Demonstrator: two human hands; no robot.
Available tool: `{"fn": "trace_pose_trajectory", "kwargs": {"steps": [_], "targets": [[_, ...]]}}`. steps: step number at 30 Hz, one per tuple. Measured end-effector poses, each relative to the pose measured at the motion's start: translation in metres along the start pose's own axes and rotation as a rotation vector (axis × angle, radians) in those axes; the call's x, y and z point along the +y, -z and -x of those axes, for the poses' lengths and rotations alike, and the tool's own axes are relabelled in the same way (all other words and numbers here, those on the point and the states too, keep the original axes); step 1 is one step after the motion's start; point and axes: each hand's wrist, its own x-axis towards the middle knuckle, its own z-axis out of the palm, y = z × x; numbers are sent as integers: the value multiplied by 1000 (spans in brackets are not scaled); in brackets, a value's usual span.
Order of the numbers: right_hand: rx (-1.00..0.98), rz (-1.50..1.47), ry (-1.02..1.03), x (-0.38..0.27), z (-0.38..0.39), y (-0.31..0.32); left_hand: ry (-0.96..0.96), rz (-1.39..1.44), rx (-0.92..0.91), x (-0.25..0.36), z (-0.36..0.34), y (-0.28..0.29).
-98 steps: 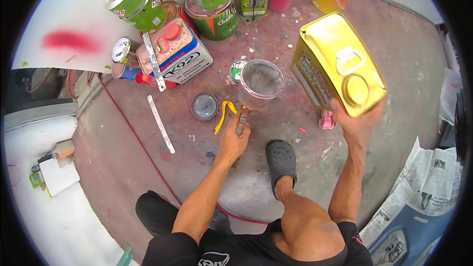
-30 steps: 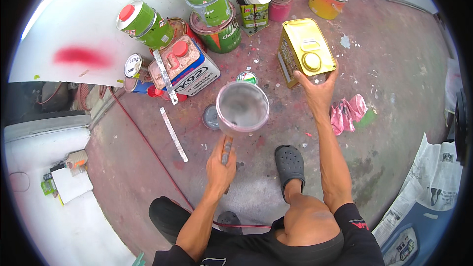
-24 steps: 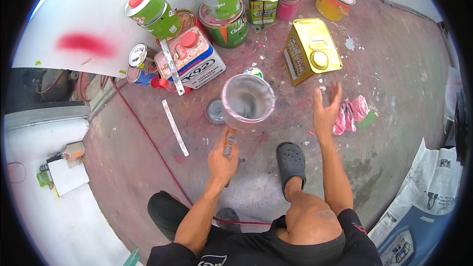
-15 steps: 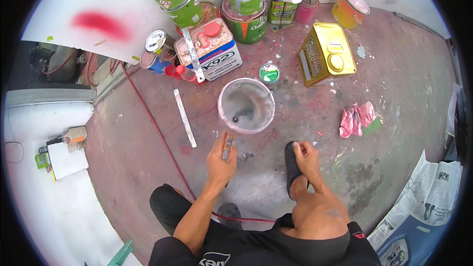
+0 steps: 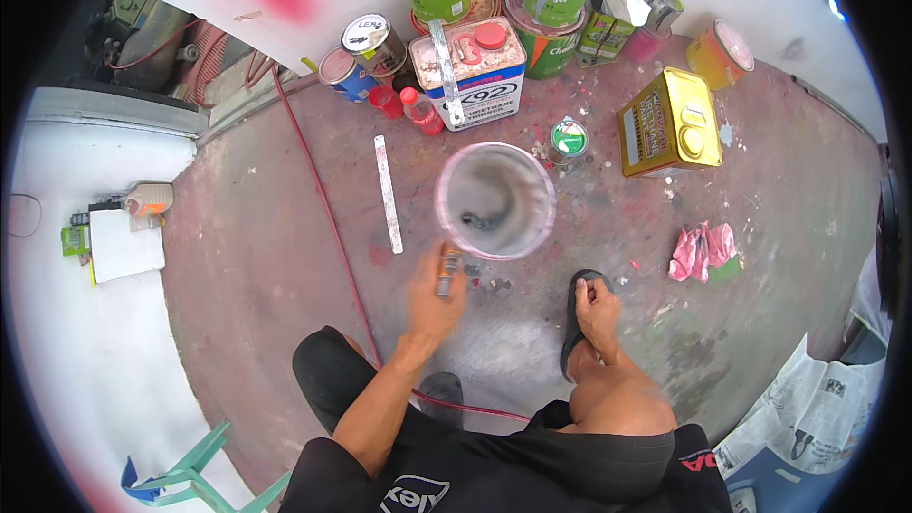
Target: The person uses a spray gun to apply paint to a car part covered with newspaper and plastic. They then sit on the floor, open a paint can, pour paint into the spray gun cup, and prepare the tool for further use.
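Observation:
My left hand (image 5: 437, 299) is closed round the handle of what looks like a spray gun (image 5: 448, 271), with an orange and grey part showing by the fingers. Its wide round cup (image 5: 496, 199) has no lid and lets me see inside. The walls are smeared grey, and a dark patch lies at the bottom. Cup and left hand are slightly blurred. My right hand (image 5: 597, 313) hangs past my right knee, above the sandal (image 5: 576, 318). Its fingers are curled together, and nothing shows in them. A small tin with a green top (image 5: 570, 139) stands just beyond the cup.
A thinner can (image 5: 484, 95), stacked green tins (image 5: 556, 0) and a gold can (image 5: 673, 123) stand along the far side. Left of the cup lies a flat stick (image 5: 388, 195), beside a red hose (image 5: 323, 190). A crumpled pink cloth (image 5: 701, 252) lies at right.
My view has shifted, so the cans and floor sit farther right in it. The spray gun, still in my left hand, has moved slightly, and its cup is now blurred. My right hand stays curled.

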Motion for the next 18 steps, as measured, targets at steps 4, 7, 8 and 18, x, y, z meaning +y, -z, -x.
{"fn": "trace_pose_trajectory", "kwargs": {"steps": [4, 7, 8, 18], "targets": [[-8, 56, -10, 3, -6, 6, 1, 79, 8, -7, 20, 18], [-61, 55, -65, -8, -6, 7, 56, 43, 64, -19, 11, 21], [18, 37, 10, -2, -2, -1, 164, 76, 61, -19, 5, 31], [-126, 151, -38, -20, -3, 3, 115, 166, 181, -36, 16, 38]]}}
